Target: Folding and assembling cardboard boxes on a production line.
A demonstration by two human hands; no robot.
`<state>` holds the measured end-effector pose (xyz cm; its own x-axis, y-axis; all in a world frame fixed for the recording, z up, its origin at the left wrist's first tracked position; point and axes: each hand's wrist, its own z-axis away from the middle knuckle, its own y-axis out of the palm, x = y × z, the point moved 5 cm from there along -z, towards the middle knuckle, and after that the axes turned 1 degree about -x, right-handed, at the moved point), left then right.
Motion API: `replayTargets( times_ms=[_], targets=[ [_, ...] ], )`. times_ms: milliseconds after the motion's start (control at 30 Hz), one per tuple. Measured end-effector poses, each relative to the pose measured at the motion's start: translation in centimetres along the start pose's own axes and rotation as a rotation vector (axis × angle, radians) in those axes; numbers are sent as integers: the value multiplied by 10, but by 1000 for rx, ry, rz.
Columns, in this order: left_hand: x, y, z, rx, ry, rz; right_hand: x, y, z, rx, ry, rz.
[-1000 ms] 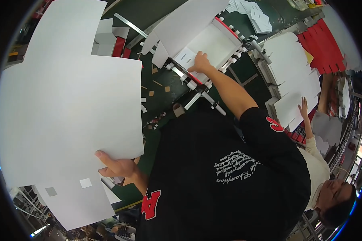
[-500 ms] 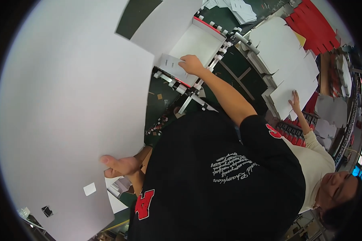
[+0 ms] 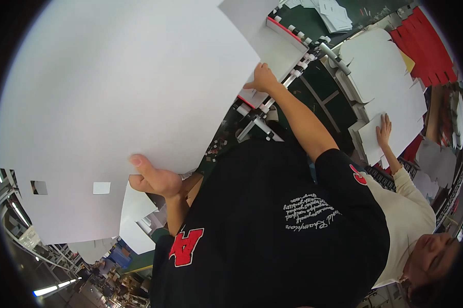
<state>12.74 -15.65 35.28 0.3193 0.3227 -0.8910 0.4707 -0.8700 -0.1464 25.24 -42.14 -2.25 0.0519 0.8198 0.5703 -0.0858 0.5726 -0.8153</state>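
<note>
A large white cardboard sheet [image 3: 128,102] with two square cut-outs fills the left of the view. My left hand [image 3: 159,177] is closed on its lower right edge, thumb on top and fingers underneath. Where the sheet's right corner reaches, my right hand [image 3: 263,78] is at a shallow white box with red edges [image 3: 281,46]. Its fingers are curled, with part of them hidden by the sheet, so what they hold cannot be made out. A bit of a printed white leaflet [image 3: 253,94] shows below that hand, inside the box.
White rollers [image 3: 299,69] on a frame flank the box. At the right, a person's hand [image 3: 383,131] in a cream sleeve lies on stacked white cardboard blanks [image 3: 385,77]. Red cardboard [image 3: 424,46] is beyond, and loose leaflets [image 3: 334,14] lie on the green surface.
The large sheet has swung right and up, now covering most of the leaflet and part of the box. My left hand has come up with it; my right hand stays at the box.
</note>
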Motion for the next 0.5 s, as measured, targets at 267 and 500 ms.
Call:
replayTargets(
  times_ms=[267, 500],
  targets=[
    [10, -45, 19, -116, -83, -11, 24, -20, 5, 216, 226, -35],
    [28, -53, 7, -173, -136, -13, 31, -59, 13, 100, 296, -608]
  ],
)
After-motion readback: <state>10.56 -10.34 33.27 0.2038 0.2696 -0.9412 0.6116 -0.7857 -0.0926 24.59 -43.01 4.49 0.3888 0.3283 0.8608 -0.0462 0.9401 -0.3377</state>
